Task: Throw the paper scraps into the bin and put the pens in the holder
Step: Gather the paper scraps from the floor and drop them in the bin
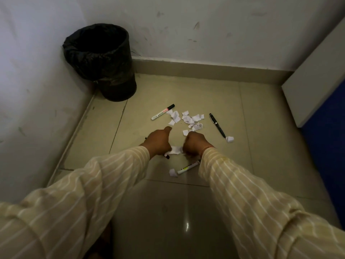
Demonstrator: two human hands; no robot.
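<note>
My left hand point(158, 141) and my right hand point(196, 143) hover low over the floor, both with curled fingers. They pinch a white paper scrap point(175, 150) between them. A black pen point(167, 156) pokes out from under my left hand, mostly hidden. Just beyond my hands lies a pile of several paper scraps point(186, 119). A white marker with a black cap point(162, 112) lies left of the pile and a black pen point(217, 125) right of it, with a scrap point(230, 139) at its tip. Another white marker point(188, 167) and a scrap point(173, 172) lie near my right wrist. The black-lined bin point(101, 60) stands in the corner.
White walls meet behind the bin and a skirting board point(205, 69) runs along the back. A white and blue cabinet point(317, 90) closes off the right side. The tiled floor point(168, 212) stretches toward me. No pen holder is in view.
</note>
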